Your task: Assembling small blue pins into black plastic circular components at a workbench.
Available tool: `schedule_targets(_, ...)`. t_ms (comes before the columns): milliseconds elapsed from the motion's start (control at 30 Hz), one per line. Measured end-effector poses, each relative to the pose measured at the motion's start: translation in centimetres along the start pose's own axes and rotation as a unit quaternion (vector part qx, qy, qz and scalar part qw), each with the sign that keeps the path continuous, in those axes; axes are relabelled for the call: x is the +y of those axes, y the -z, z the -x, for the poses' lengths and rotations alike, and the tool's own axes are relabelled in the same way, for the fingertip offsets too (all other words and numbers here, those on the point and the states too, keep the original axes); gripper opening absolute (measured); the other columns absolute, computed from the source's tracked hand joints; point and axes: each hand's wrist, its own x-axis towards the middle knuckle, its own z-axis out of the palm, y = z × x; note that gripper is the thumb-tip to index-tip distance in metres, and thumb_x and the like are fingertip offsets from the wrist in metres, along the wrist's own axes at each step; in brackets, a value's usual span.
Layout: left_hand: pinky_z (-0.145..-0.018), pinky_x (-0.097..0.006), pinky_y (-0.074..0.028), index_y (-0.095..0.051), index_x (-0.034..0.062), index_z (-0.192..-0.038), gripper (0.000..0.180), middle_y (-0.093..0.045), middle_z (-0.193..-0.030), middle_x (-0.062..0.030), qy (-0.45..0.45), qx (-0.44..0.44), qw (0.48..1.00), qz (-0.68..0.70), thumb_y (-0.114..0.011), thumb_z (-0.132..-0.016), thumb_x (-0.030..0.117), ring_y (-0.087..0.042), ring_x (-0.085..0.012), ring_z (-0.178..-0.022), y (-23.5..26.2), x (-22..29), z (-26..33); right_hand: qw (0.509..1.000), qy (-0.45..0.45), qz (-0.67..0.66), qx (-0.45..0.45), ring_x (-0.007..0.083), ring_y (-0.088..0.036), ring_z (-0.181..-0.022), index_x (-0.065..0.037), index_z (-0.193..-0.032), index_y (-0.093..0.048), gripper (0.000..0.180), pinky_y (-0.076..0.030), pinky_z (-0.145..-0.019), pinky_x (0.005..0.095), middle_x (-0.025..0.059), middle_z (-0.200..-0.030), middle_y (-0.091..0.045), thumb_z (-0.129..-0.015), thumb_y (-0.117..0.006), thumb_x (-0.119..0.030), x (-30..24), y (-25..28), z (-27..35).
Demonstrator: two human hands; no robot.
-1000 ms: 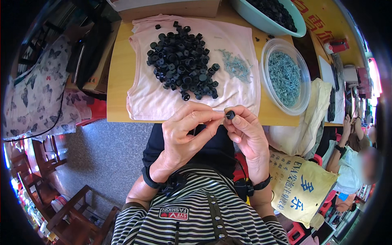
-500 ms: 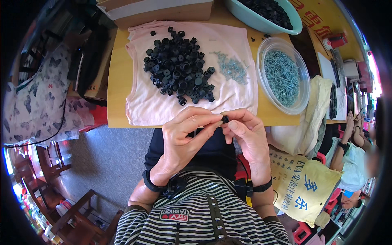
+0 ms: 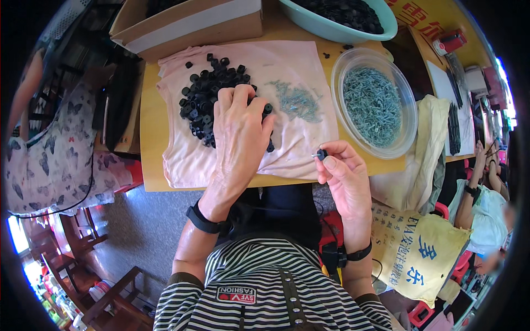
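Left hand spreads over the pile of black caps on the pink cloth, fingers curled into the pile, grip unclear. Right hand pinches 1 black cap with a screw at the bench edge, near the clear tub of screws.

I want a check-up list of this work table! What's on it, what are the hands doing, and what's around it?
Surface: yellow table with a pink cloth spread on it.
Job's things: pile of small black parts; loose small screws on the cloth.
Clutter: clear tub of screws, teal bowl, cardboard box.
Hands: left hand reaches into the black pile; right hand pinches one black part with a screw.
Cables: thin black cord at left.
Surroundings: wooden chairs, yellow bag, another person at right.
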Motion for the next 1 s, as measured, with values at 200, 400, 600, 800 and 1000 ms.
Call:
schedule_targets(200,-0.078,-0.038,-0.039,-0.064,0.0027,-0.084,0.019,-0.055,-0.096,-0.0086,0.008,-0.014,1.0,0.014,-0.069,-0.066,0.008,-0.049,-0.0276,-0.094,-0.9,0.0,-0.1,1.0,0.007,0.004,0.003,0.0115,-0.057,-0.065,0.0,-0.101,-0.06,0.021,-0.046,-0.063,0.0222,0.0053,-0.082,-0.062,-0.083,-0.067,-0.007,0.0,0.9,0.4)
schedule_targets(400,-0.077,-0.035,-0.044,-0.065,0.0054,-0.094,0.022,-0.062,-0.095,-0.0093,-0.067,-0.098,0.982,0.144,-0.067,-0.071,0.004,-0.057,-0.0273,-0.087,-0.3,1.1,1.3,0.999,0.008,0.042,0.021,0.0108,-0.056,-0.066,0.0,-0.102,-0.062,0.021,-0.046,-0.063,0.0226,0.0043,-0.082,-0.061,-0.083,-0.067,-0.007,0.5,1.0,0.2)
schedule_targets(600,-0.079,-0.037,-0.042,-0.059,0.002,-0.099,0.034,-0.057,-0.097,-0.0116,-0.135,-0.157,0.974,0.09,-0.063,-0.066,0.0,-0.054,-0.0275,-0.094,-1.0,1.9,2.2,0.998,0.028,0.061,0.014,0.0092,-0.056,-0.068,-0.001,-0.102,-0.062,0.02,-0.047,-0.063,0.022,0.0024,-0.082,-0.061,-0.084,-0.066,-0.007,0.5,1.3,0.6)
schedule_targets(800,-0.07,-0.033,-0.048,-0.06,0.0018,-0.098,0.027,-0.058,-0.092,-0.0121,-0.052,-0.116,0.98,0.151,-0.063,-0.072,-0.003,-0.057,-0.0264,-0.083,-2.0,2.3,2.4,0.998,0.039,0.038,0.036,0.0065,-0.056,-0.071,-0.002,-0.103,-0.061,0.023,-0.047,-0.059,0.0205,0.0027,-0.084,-0.062,-0.082,-0.066,-0.009,0.8,1.5,1.2)
schedule_targets(1000,-0.066,-0.029,-0.049,-0.059,0.0007,-0.095,0.022,-0.061,-0.096,-0.0121,-0.028,-0.109,0.981,0.161,-0.063,-0.074,-0.003,-0.06,-0.022,-0.077,-1.7,2.8,2.5,0.999,0.03,0.032,0.023,0.0081,-0.058,-0.076,-0.001,-0.103,-0.062,0.019,-0.048,-0.066,0.0215,0.0033,-0.089,-0.063,-0.086,-0.064,-0.009,0.9,2.5,1.7)
